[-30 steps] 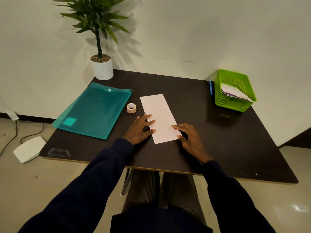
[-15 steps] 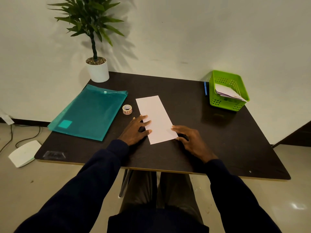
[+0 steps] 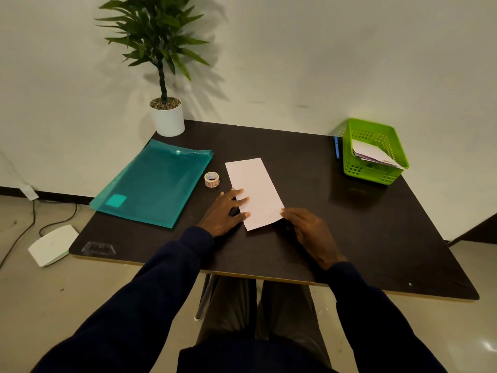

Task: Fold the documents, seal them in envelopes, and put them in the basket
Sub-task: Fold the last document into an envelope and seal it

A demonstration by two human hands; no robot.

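Though dim below a pale wall (image 3: 322, 49) — dark table (image 3: 349, 224), flat-fingered left hand (image 3: 224, 212) and right hand (image 3: 309, 232) on white paper (image 3: 255, 189).

You have a potted plant (image 3: 166, 114) at the table's (image 3: 295, 146) far left corner and a white box (image 3: 52, 244) on the floor (image 3: 40, 305).

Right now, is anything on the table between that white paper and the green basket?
Nothing visible. Bare table lies between the paper and the green basket; a blue pen lies beside the basket.
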